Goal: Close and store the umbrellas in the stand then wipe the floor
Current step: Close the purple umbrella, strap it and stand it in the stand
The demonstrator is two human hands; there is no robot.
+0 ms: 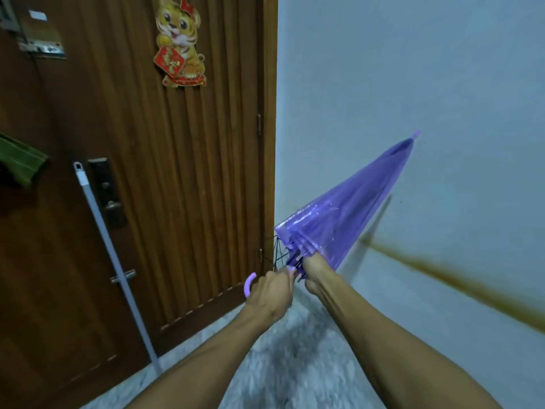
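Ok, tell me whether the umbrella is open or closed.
Closed: the umbrella's canopy hangs collapsed in a narrow cone, though loose and unwrapped.

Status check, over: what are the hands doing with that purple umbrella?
Left hand grips the handle. Right hand gathers the canopy. Purple umbrella folded, tip raised toward the wall. No stand in view; mop pole leans on the door.

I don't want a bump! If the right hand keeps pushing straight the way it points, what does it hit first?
Probably the pale wall. The right hand points up along the purple umbrella, whose tip is nearest it; depth is unclear.
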